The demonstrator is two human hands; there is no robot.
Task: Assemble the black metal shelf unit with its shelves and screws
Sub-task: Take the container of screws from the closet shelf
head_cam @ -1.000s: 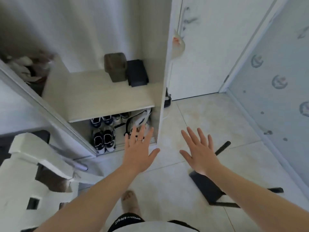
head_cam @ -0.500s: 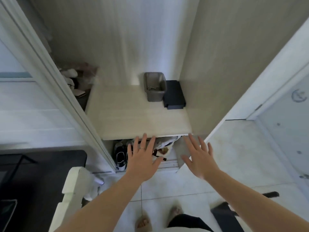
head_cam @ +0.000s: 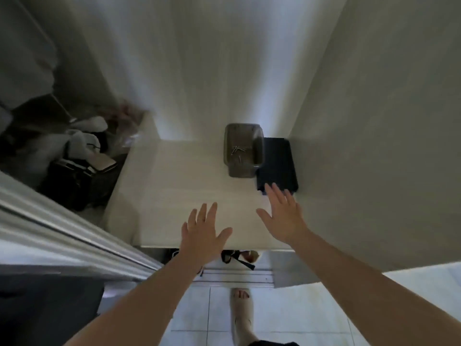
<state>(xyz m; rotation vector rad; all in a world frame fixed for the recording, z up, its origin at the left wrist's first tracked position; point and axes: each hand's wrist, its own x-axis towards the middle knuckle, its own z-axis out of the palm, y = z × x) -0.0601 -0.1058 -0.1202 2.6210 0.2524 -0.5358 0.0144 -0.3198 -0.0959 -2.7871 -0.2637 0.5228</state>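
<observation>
A grey-brown plastic bin (head_cam: 244,149) stands at the back right of a pale wooden cabinet shelf (head_cam: 174,186); several thin screws (head_cam: 236,150) lie in its bottom. A flat black box (head_cam: 277,166) sits against the bin's right side. My right hand (head_cam: 283,213) hovers with fingers spread just in front of the black box, its fingertips over the box's near edge. My left hand (head_cam: 203,232) is stretched flat with fingers apart over the shelf's front edge. Both hands hold nothing. No black shelf part is in view.
The cabinet's right wall (head_cam: 374,146) rises close beside the black box. Bags and soft items (head_cam: 74,158) fill the compartment to the left. A sliding door frame (head_cam: 74,236) crosses the lower left. Shoes (head_cam: 237,258) lie below the shelf, and my foot (head_cam: 241,310) stands on pale tiles.
The view has moved closer over the cabinet shelf. Both hands have reached forward from below the shelf edge to above it, the right one nearing the black box.
</observation>
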